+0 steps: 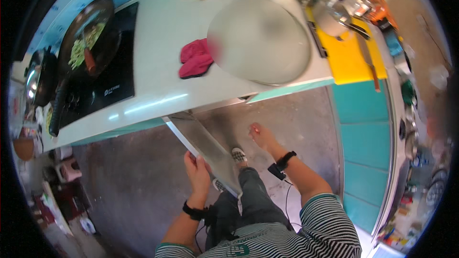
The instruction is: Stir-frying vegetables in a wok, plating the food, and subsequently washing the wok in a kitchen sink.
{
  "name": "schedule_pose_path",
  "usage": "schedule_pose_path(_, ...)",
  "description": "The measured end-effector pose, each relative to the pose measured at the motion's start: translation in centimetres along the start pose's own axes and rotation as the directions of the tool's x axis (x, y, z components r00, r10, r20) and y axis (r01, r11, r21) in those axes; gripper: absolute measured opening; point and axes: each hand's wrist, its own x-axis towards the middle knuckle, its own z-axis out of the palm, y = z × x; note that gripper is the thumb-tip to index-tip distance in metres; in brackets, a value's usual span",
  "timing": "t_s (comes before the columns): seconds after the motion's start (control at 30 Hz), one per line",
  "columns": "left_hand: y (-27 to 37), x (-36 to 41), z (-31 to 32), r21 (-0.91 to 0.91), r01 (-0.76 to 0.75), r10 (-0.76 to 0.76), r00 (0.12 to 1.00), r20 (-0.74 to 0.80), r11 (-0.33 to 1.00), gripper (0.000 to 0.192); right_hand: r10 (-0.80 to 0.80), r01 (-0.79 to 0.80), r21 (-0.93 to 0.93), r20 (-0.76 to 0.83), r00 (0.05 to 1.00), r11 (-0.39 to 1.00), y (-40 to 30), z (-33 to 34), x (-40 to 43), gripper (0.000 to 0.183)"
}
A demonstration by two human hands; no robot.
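My left hand grips the outer edge of a grey cabinet door, which stands swung out from under the counter towards my legs. Its metal-coloured edge passes between my thumb and fingers. To the right of the door, my right hand hangs over the floor in front of the cabinet. The fingers are loosely bent and blurred, and nothing shows in them. On the counter above lies a large, pale round disc, seemingly translucent. Red cloth mitts or pads touch or lie slightly under its left side.
A wok with chopped greens and a wooden-handled utensil sits on the black cooktop; its handle overhangs the front edge. At right, a knife and a saucepan rest on a yellow board. Turquoise cabinets flank me.
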Motion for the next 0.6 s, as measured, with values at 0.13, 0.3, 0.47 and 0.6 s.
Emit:
schedule_pose_path(0.13,-1.8,-0.5,-2.9,0.464,-0.312,0.393,0.915,-0.087,0.829,0.036,-0.239,0.235,0.151,0.008,0.971,0.960,-1.9,7.0,11.6,0.028)
schedule_pose_path(0.3,-0.6,0.0,-7.7,0.699,-0.307,0.428,0.904,0.002,0.646,0.033,-0.075,0.075,-0.126,0.003,0.997,0.989,-2.0,10.8,20.4,0.026)
schedule_pose_path(0.47,1.3,1.0,-9.9,0.725,-0.241,0.318,0.948,0.032,0.645,0.032,0.035,-0.033,-0.303,0.002,0.999,0.952,0.1,12.8,24.3,0.025)
schedule_pose_path(0.6,1.9,1.8,-10.4,0.722,-0.288,0.351,0.934,0.067,0.629,0.032,0.077,-0.076,-0.346,-0.009,0.997,0.935,1.3,12.8,25.4,0.024)
